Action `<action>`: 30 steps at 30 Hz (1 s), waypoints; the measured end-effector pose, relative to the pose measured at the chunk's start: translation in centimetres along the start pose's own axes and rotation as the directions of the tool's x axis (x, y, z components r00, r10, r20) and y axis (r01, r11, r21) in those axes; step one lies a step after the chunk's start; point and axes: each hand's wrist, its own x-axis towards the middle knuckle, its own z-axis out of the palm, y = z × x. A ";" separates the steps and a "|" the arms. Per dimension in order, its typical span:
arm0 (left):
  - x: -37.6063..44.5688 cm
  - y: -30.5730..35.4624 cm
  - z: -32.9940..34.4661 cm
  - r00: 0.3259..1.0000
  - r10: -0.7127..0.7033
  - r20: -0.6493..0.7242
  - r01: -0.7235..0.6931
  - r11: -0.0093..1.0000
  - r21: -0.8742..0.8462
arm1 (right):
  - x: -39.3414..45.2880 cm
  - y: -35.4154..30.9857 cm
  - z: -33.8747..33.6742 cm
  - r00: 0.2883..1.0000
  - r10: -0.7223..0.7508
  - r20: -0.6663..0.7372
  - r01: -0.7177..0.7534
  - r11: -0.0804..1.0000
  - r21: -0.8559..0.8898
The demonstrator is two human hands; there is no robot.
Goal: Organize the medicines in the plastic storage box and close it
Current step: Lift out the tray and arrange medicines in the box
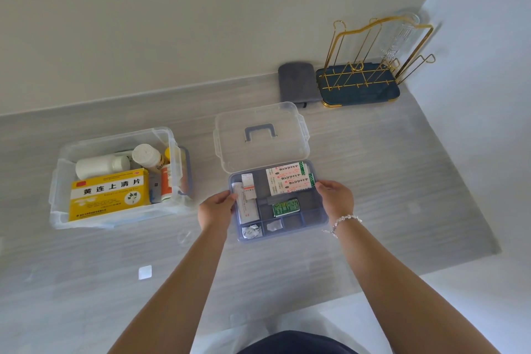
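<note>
The light is soft and even daylight, brighter on the right wall (474, 95), with only weak shadows on the counter (373, 181). The wide lens bends the counter's far edge (strongly near the corners). The picture is slightly soft everywhere, without glare.

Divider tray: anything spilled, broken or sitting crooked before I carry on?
Nothing looks spilled or damaged. The divider tray is held at both short ends by the left hand and right hand, its packets lying inside compartments. It is still apart from the clear box, and the lid lies separately behind it.
</note>
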 end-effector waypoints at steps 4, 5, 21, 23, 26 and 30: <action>-0.8 0.2 0.0 0.999 0.042 0.001 -0.042 0.998 0.049 | -0.4 -0.2 0.1 1.000 -0.026 0.006 0.026 0.999 -0.042; -1.1 0.4 -0.1 0.997 0.075 -0.013 -0.073 0.993 0.095 | -0.7 -0.2 0.1 0.999 -0.039 -0.001 0.039 0.998 -0.056; -4.7 6.4 -9.8 0.848 0.523 0.086 -0.531 0.838 0.126 | -10.6 -9.3 6.9 0.943 -0.317 0.103 0.288 0.931 0.223; -4.3 6.9 -12.4 0.834 0.546 0.080 -0.552 0.821 0.146 | -12.4 -10.7 8.5 0.921 -0.369 0.122 0.336 0.914 0.227; -3.1 7.2 -16.2 0.827 0.559 0.066 -0.560 0.808 0.182 | -14.8 -12.5 11.2 0.902 -0.410 0.139 0.362 0.890 0.275; -0.9 7.2 -20.5 0.840 0.537 0.083 -0.541 0.813 0.217 | -17.4 -14.2 14.8 0.863 -0.470 0.184 0.407 0.863 0.298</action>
